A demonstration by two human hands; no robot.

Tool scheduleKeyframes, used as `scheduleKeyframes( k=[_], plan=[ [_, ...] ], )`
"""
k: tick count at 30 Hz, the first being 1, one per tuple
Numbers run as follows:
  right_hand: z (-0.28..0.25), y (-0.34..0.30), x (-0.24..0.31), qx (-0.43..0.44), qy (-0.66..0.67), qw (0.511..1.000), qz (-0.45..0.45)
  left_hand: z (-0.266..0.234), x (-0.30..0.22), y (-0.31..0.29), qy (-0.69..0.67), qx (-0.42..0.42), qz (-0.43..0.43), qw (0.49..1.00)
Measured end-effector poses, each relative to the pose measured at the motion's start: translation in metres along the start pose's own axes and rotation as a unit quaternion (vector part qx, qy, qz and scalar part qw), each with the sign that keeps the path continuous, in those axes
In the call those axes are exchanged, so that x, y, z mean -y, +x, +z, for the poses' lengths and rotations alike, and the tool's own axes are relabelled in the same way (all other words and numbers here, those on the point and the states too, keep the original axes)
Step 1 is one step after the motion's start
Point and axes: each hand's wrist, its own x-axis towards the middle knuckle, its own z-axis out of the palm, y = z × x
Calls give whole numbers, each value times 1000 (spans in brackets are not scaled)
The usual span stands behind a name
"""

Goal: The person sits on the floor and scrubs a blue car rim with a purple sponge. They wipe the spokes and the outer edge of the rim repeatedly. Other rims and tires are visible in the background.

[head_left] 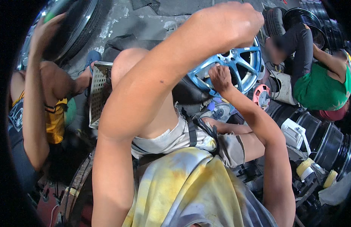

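A blue, glossy spoked wheel rim [246, 69] leans in front of my knees, with bright metal along its inner edge. Raised and bent, my left arm crosses over the view, and my left hand [241, 22] is closed above the rim's far edge. Its fingers curl away from view, so whatever they hold is hidden. My right hand [221, 78] is closed against the rim near its centre, knuckles up, on or beside a spoke. I cannot make out what lies in its fingers. My left forearm covers part of the rim.
On the left, a co-worker's arm [36, 94] reaches up beside a large wheel [82, 26]. A pale perforated crate [101, 87] stands near my left knee. At right sits a person in green [323, 90]. A pink disc [261, 94] and black rims [326, 140] lie close by.
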Motion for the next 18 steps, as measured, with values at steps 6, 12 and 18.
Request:
scheduleKeyframes(
  k=[6, 12, 18],
  plan=[
    [-19, -51, 11, 7, 116, 988, -98, -7, 5, -9, -68, -31, 53, 996],
    [8, -27, -51, -89, 213, 973, -25, 14, -1, -2, -106, -43, 84, 990],
    [-41, -67, -22, 125, 261, 955, -68, -9, -5, 9, -43, 90, -16, 995]
  ],
)
